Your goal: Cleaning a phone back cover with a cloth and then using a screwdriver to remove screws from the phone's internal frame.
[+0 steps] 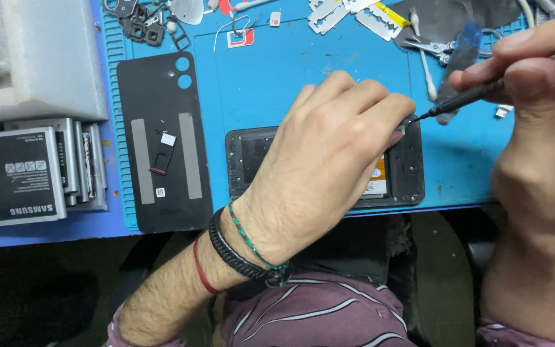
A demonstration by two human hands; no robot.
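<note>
Left hand (329,160) lies flat, fingers together, on the opened phone (406,173); right hand (534,115) fingers pinch a screwdriver (476,95), tip seemingly touching it.

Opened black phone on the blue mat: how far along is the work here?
Done: the black plastic back cover lies detached on the blue silicone mat, beside the opened black phone. In hand: the left hand presses on the phone while the right hand points a thin black screwdriver at its upper right edge. Left: the phone's inner frame looks to be in place; the hand hides much of it.
</note>
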